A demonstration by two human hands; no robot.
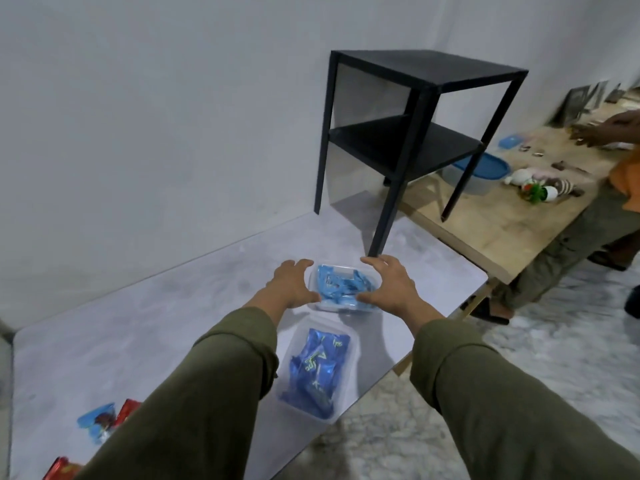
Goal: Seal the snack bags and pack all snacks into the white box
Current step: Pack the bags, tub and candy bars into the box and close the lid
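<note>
Grey table (138, 323), hands around box (341, 289)

**Two boxes of blue packets, loose snacks at the table's corner**

A far clear-white box (346, 289) held light-blue packets (343, 284) and sat flat on the pale table. Just nearer lay a second white box (298, 341), open, filled with shiny dark-blue snack bags (317, 372). Loose blue (97, 419) and red snack bags (126, 410) lay well left.

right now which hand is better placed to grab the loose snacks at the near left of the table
Left. The red and blue snack packets lie beside the left sleeve, so the left hand needs only to pull back. The right hand would have to cross the near box.
</note>
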